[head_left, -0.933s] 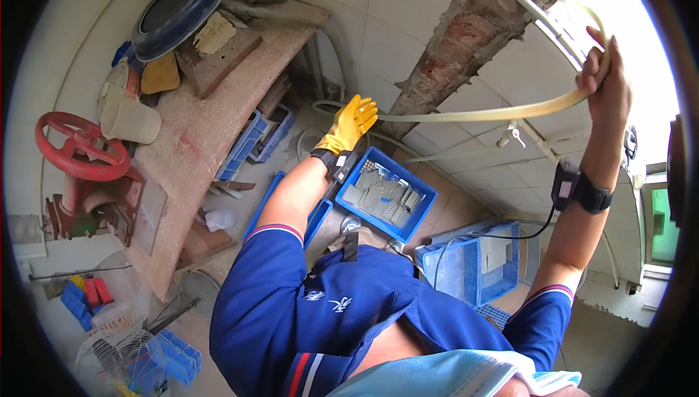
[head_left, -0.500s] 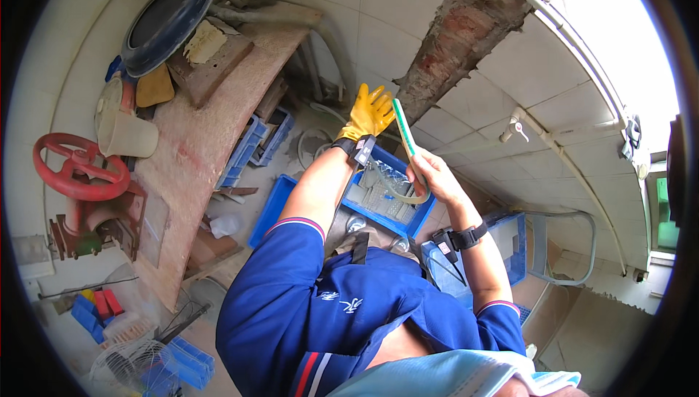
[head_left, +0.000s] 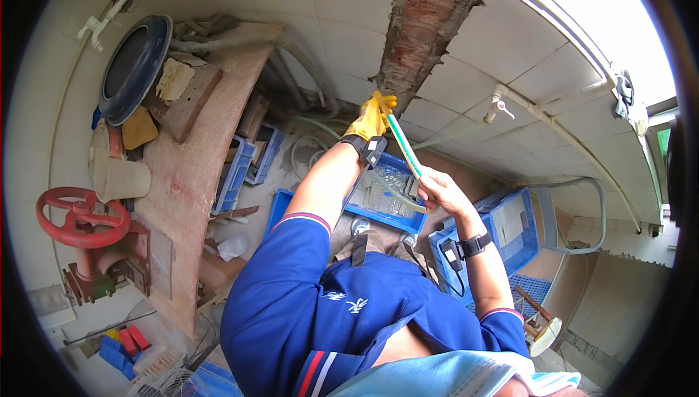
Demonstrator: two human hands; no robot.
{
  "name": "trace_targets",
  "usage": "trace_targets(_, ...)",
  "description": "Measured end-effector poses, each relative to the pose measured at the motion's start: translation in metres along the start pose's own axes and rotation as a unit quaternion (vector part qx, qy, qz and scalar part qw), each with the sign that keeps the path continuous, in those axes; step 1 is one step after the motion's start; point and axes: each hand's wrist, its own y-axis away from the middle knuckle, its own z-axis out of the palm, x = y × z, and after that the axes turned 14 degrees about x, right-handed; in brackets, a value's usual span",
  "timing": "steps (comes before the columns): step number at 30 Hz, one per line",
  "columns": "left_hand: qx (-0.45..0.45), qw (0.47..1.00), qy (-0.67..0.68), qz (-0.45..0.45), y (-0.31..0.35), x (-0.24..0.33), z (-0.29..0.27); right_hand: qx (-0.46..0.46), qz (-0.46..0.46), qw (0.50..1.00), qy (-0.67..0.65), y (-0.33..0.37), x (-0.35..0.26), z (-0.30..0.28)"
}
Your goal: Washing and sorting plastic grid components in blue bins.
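My left hand (head_left: 370,119), in a yellow rubber glove, has its fingers curled at the upper end of a pale hose (head_left: 405,147) with a green stripe. Bare, my right hand (head_left: 445,192) is closed around the same hose lower down. Between the hands the hose runs straight and slanted; beneath the right hand it bends back toward the left. Below it a blue crate (head_left: 416,225) stands on the floor, holding clear, shiny, gridded pieces that I cannot make out exactly.
To the left is a worn wooden board (head_left: 178,200) carrying a dark round basin (head_left: 136,69), a white bucket (head_left: 124,181) and a red handwheel (head_left: 82,219). More blue crates (head_left: 502,240) stand at right. A wall tap (head_left: 498,106) and pipes line the tiled wall.
My left hand's spread fingers have folded in at the hose's upper end. The right hand, still gripping the hose, has moved slightly right and down in the picture. The view has shifted.
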Motion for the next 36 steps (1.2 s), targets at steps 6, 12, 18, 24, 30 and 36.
trace_targets(6,-0.017,0.983,0.086,-0.16,0.0,0.003,0.028,0.016,0.037,0.999,0.018,0.008,0.016,-0.017)
trace_targets(12,-0.22,0.938,0.219,-0.151,-0.019,-0.03,0.017,-0.006,0.051,0.999,-0.012,0.006,0.005,-0.03)
trace_targets(18,-0.103,0.961,-0.256,0.016,0.011,-0.02,0.053,0.026,0.035,0.998,-0.048,0.005,0.011,-0.06)
trace_targets(24,-0.132,0.715,-0.595,0.343,0.032,0.003,0.055,-0.004,0.041,0.999,-0.031,0.001,0.002,-0.068)
trace_targets(30,-0.253,0.451,-0.581,0.628,0.022,0.0,0.075,0.047,0.026,0.997,-0.048,0.002,0.004,-0.083)
trace_targets(36,-0.185,0.973,-0.138,-0.021,-0.01,-0.027,0.066,0.047,0.03,0.998,-0.036,0.011,0.006,-0.084)
